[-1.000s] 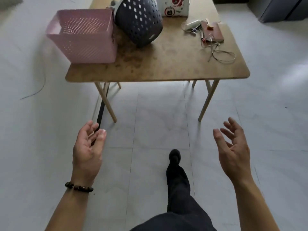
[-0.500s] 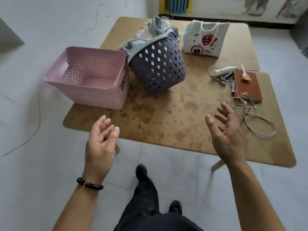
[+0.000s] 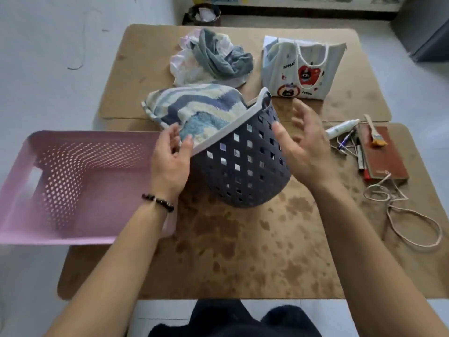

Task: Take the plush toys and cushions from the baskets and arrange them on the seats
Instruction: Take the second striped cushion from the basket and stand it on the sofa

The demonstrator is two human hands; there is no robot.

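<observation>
The wavy-striped cushion in blue, cream and turquoise [image 3: 194,110] has a deep, fuzzy pile and a soft, plump outline. It sits in the mouth of the round dark grey plastic basket [image 3: 243,171], with its far half spilling over the rim toward the back of the table. The basket wall is rigid and pierced by rows of square holes. It has a pale rim band and a raised loop handle. The basket stands tilted near the middle of the light brown wooden table [image 3: 243,251], with its mouth turned away from the person and to the left.

The left hand [image 3: 170,161] is at the near rim. Its fingers are loosely curved and set against the cushion edge, and the thumb tip lies on the rim band. It cannot be told whether they pinch. A dark beaded bracelet [image 3: 158,201] circles the wrist. The right hand [image 3: 308,152] is blurred. Its fingers are straight and apart, and its palm faces the basket's right wall. Contact cannot be told.

The rectangular pink plastic basket [image 3: 73,186], also perforated, stands just left of the grey one and overhangs the table edge. Behind lie a crumpled heap of grey-green and pale cloths [image 3: 213,59] and a white fabric tote bag with red prints [image 3: 303,69]. To the right are a brown notebook [image 3: 386,161], a small paintbrush [image 3: 374,132] lying on it, a white tube [image 3: 340,127] and a looped cream cord [image 3: 413,220]. The tabletop is matte and blotched with darker stains.
</observation>
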